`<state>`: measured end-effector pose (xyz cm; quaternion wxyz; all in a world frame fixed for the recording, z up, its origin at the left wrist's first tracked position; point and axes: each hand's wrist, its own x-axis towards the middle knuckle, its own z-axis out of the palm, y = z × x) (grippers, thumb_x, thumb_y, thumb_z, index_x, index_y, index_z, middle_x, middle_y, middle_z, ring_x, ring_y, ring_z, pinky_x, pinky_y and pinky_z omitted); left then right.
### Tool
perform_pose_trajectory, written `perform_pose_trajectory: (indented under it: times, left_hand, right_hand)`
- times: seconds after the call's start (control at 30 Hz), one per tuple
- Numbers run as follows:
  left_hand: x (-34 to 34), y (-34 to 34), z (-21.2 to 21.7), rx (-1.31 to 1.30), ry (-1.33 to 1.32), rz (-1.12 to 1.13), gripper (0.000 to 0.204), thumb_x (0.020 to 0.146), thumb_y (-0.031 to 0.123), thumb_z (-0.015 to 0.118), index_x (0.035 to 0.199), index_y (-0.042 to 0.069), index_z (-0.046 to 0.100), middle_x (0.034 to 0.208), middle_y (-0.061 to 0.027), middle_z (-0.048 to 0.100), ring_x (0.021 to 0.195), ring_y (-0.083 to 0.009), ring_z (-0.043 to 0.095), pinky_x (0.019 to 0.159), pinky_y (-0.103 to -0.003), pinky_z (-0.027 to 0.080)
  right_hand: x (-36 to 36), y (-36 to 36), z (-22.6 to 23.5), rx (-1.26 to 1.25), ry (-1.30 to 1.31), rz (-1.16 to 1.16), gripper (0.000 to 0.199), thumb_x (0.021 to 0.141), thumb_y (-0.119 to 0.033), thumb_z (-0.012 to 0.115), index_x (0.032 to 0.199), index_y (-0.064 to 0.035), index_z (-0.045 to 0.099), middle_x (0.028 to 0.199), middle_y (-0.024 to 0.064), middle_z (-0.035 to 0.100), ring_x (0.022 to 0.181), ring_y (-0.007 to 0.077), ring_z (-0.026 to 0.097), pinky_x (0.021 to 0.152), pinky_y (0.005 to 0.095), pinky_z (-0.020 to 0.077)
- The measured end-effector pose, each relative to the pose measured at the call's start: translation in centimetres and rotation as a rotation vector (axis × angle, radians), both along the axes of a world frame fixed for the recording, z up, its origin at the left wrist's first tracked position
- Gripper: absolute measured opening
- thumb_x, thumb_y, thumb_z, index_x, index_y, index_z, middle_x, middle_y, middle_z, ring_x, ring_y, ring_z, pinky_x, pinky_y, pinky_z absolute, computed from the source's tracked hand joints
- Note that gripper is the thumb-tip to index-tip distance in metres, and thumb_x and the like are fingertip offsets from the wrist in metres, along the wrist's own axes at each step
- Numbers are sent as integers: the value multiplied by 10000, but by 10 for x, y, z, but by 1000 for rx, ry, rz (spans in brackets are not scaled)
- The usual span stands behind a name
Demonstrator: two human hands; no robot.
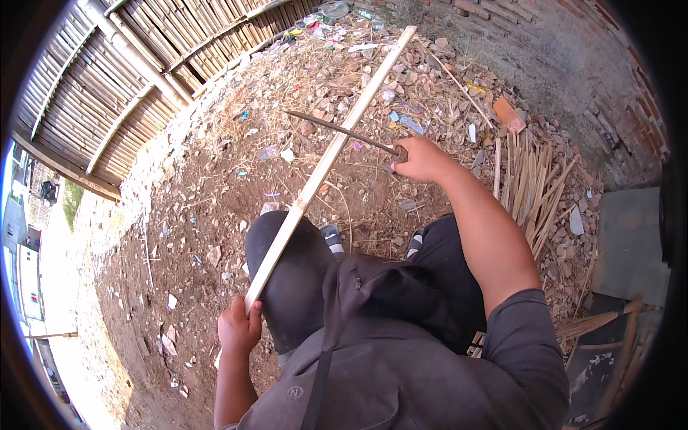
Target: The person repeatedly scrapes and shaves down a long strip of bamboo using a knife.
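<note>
A long, pale bamboo strip (309, 190) slants from near my left hip across my left knee and up toward the far rubble. Its near end is gripped by my left hand (240, 326), thumb lying along the strip. My right hand (419, 159) is wrapped round the handle of a long, dark-bladed knife (356, 136). The blade points left and crosses the strip well beyond my knee. Whether its edge touches the strip or only overlaps it in view, I cannot tell.
Split bamboo strips (534, 183) lie in a pile on the right, beside a brick wall (609, 93). A bamboo fence (107, 79) stands at the far left. Rubble, straw and litter cover the ground (208, 215). A grey panel (627, 244) leans at the right.
</note>
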<state>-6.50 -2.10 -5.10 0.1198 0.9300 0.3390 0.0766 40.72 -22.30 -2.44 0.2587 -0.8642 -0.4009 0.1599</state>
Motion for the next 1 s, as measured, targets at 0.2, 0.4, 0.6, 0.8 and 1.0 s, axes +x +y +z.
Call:
perform_pose_trajectory:
  times: [0.2, 0.4, 0.6, 0.8, 1.0]
  left_hand:
    - [-15, 1, -3, 9, -34, -40, 392, 949, 390, 636, 804, 48, 512, 664, -210, 608, 615, -453, 619, 528, -522, 468]
    - [-3, 3, 13, 35, -20, -37, 385, 932, 384, 659, 794, 58, 505, 640, -202, 596, 603, -445, 611, 532, -529, 461]
    - [-11, 3, 13, 50, 25, -24, 367, 928, 369, 663, 810, 58, 510, 655, -202, 604, 611, -441, 617, 539, -522, 463]
    - [-4, 8, -3, 37, -7, -34, 341, 927, 365, 667, 842, 58, 544, 670, -206, 616, 614, -439, 624, 536, -522, 469]
    - [-14, -1, -1, 11, -41, -20, 333, 928, 355, 665, 846, 56, 543, 671, -204, 617, 609, -444, 623, 532, -519, 467]
  right_hand:
    - [-33, 23, 24, -92, -415, 313, 266, 767, -246, 738, 939, -57, 666, 771, 166, 672, 718, 344, 662, 684, 432, 523]
    - [37, -3, -23, 142, -46, -304, 262, 787, -212, 697, 1013, -79, 708, 927, 155, 736, 862, 306, 707, 784, 416, 542]
    - [-44, 15, 41, -246, -303, 268, 205, 795, -212, 680, 962, -93, 697, 819, 137, 703, 834, 331, 695, 785, 452, 536]
    - [36, -17, -7, 103, 58, -218, 437, 782, -295, 772, 1079, 13, 682, 902, 176, 709, 840, 291, 691, 765, 397, 520]
    - [-29, 10, 31, -136, -351, 233, 304, 806, -269, 730, 1023, -59, 695, 802, 153, 695, 747, 303, 684, 695, 436, 517]
